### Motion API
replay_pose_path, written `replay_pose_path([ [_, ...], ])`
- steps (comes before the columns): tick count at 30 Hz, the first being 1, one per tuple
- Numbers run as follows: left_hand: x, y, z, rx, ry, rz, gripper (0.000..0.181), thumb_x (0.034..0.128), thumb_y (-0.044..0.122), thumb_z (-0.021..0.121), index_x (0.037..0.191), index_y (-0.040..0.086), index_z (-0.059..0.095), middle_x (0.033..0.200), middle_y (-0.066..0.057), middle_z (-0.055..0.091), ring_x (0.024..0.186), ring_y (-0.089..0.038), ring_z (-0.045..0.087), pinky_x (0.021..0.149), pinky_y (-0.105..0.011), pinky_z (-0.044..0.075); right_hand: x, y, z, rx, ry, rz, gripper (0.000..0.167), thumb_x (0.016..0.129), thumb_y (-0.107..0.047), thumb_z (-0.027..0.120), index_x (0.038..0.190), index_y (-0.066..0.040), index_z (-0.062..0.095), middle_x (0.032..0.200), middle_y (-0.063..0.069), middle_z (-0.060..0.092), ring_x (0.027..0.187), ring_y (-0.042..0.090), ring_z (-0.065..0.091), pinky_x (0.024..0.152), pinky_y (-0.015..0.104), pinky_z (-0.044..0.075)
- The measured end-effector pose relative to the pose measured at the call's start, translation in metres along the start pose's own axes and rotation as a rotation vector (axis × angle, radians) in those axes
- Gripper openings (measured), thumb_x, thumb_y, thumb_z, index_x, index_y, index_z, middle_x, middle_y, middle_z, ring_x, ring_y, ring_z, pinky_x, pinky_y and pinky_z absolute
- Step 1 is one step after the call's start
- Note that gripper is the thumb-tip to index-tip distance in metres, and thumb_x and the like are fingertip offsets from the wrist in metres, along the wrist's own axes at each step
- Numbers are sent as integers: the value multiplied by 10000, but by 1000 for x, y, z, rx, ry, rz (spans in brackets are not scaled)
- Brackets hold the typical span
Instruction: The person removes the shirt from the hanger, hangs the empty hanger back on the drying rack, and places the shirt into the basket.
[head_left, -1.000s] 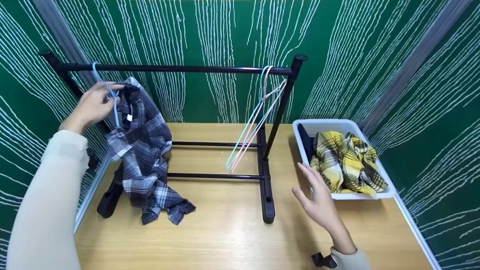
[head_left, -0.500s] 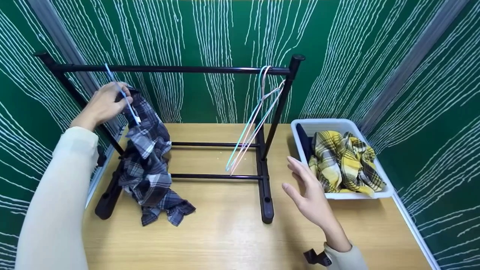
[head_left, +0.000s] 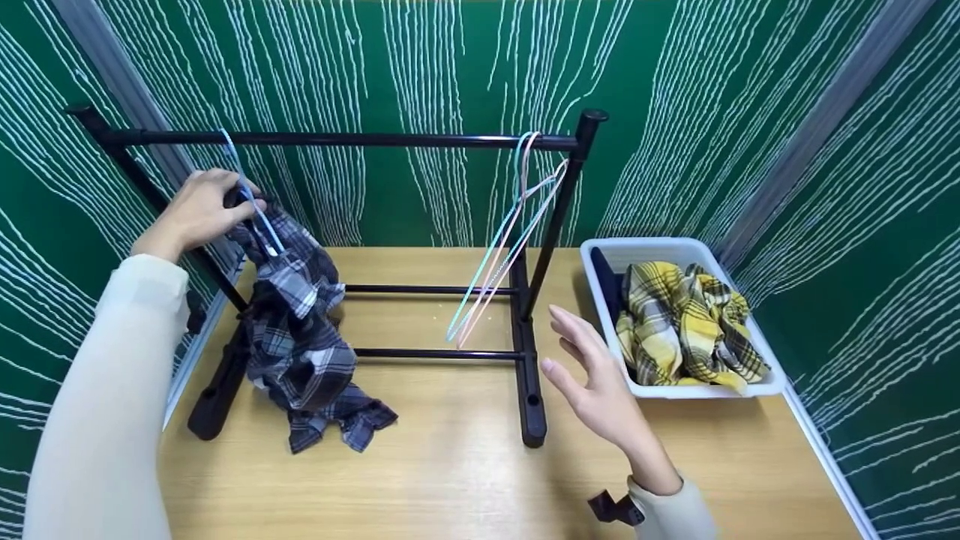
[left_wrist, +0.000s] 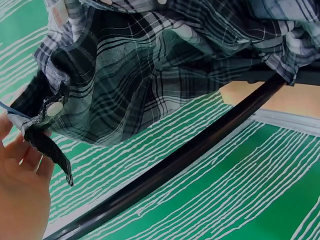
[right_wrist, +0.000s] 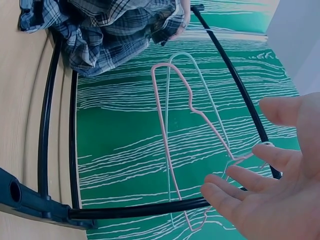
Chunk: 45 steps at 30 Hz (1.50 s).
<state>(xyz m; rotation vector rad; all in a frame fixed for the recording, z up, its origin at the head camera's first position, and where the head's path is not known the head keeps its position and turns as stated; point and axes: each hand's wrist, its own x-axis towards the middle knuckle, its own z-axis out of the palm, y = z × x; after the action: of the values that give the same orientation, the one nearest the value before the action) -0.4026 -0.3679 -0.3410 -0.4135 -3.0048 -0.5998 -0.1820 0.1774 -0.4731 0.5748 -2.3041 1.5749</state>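
Observation:
My left hand point(head_left: 199, 210) grips the collar of a dark plaid shirt point(head_left: 304, 337), with the thumb against a blue hanger point(head_left: 266, 225). This hanger's hook is at the rack's top bar point(head_left: 337, 139), near its left end. One arm of the hanger runs down to the shirt; how much lies inside the cloth is hidden. In the left wrist view, the fingers point(left_wrist: 35, 162) are at the buttoned collar of the shirt point(left_wrist: 110, 90). Over the table, left of the basket, my right hand point(head_left: 600, 390) is held with spread fingers and holds nothing.
A pink hanger point(head_left: 486, 289) and a mint-green hanger point(head_left: 471, 289) hang at the bar's right end. The white basket point(head_left: 589, 274) on the right holds a yellow plaid garment point(head_left: 667, 322) and a dark navy one point(head_left: 606, 281). Black lower rails point(head_left: 442, 353) join the rack's feet.
The blue hanger slid right along the bar and turned, and my left hand moved right, then slightly back. The shirt's hem shifted a little right. My right hand drifted left, away from the basket.

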Motion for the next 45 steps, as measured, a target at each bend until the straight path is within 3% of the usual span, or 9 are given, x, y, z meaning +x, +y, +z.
replay_pose_path([
  [5, -8, -11, -5, -20, -3, 9, 516, 1082, 258, 501, 1551, 41, 497, 1657, -294, 336, 1530, -531, 225, 1214, -746, 163, 2, -1, 4, -2, -25, -9, 645, 1014, -51, 711, 1604, -88, 453, 1614, 98, 472, 1453, 204, 491, 1199, 344, 401],
  [10, -15, -18, -6, -64, 3, -4, 539, 1097, 192, 404, 1617, 52, 420, 1694, -283, 285, 1516, -527, 275, 1208, -724, 217, 2, 0, 6, -15, -24, -19, 647, 1006, -57, 725, 1597, -69, 459, 1614, 130, 476, 1444, 227, 504, 1188, 263, 396],
  [13, -18, -19, -6, -119, 11, -32, 549, 1110, 231, 295, 1626, 101, 431, 1708, -250, 286, 1362, -483, 392, 1092, -657, 321, 2, 2, 6, -22, -20, -18, 647, 1007, -66, 728, 1596, -66, 460, 1617, 130, 475, 1438, 252, 510, 1184, 247, 395],
  [16, -20, -19, -5, -131, 25, -59, 566, 1110, 244, 232, 1625, 158, 452, 1699, -220, 326, 971, -429, 530, 877, -553, 414, 1, 3, 5, -28, -17, -16, 648, 1005, -64, 730, 1596, -71, 462, 1618, 108, 477, 1433, 244, 512, 1184, 260, 399],
  [19, -21, -18, -5, -109, 35, -62, 550, 1115, 208, 248, 1620, 170, 463, 1695, -228, 328, 862, -403, 537, 800, -518, 436, 1, 3, 5, -26, -17, -15, 654, 1003, -51, 728, 1600, -92, 462, 1621, 85, 474, 1432, 209, 508, 1188, 283, 401],
  [23, -21, -18, -2, -97, 55, -33, 497, 1136, 174, 320, 1604, 133, 482, 1683, -255, 337, 1198, -446, 491, 999, -625, 409, -1, 4, 4, -17, -12, -20, 666, 992, -12, 726, 1599, -81, 461, 1622, 121, 470, 1424, 205, 509, 1192, 341, 409],
  [27, -20, -19, 0, -97, 87, -8, 439, 1154, 156, 377, 1560, 110, 537, 1634, -261, 416, 1359, -470, 431, 1135, -705, 345, -2, 4, 3, -9, -8, -19, 672, 988, -3, 726, 1600, -93, 463, 1624, 128, 465, 1420, 213, 509, 1193, 366, 408],
  [38, -20, -26, 10, -55, 187, 106, 277, 1136, 144, 486, 1321, 29, 656, 1335, -258, 621, 1246, -468, 560, 1067, -687, 425, -4, 7, 3, -7, -6, -10, 668, 992, -18, 727, 1601, -97, 464, 1623, 97, 470, 1428, 218, 507, 1188, 317, 404],
  [45, -19, -23, 14, -8, 271, 165, 281, 1135, 160, 493, 1329, 42, 660, 1287, -251, 647, 1216, -491, 587, 1013, -688, 446, -3, 5, 2, -4, -6, 12, 650, 988, 22, 711, 1586, -28, 460, 1612, 184, 464, 1423, 229, 508, 1189, 317, 411],
])
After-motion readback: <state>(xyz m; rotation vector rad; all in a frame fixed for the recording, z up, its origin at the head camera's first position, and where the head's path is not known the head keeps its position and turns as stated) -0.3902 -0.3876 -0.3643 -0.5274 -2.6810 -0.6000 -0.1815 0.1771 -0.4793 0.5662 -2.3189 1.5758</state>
